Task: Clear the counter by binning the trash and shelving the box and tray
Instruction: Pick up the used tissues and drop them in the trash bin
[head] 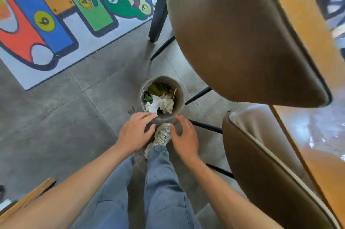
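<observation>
Two bare forearms are seen reaching down; left hand (135, 133) and right hand (184, 138) are spread, nothing held. Beyond them, crumpled white paper (160, 104) is seen inside the round bin (180, 96). Light, soft trash, probably easily pinched anywhere.

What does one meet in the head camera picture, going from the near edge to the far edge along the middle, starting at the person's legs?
Jeans → shoe, with the left hand and the right hand on either side of it → trash bin holding crumpled white paper → grey floor tiles → colourful number rug.
</observation>
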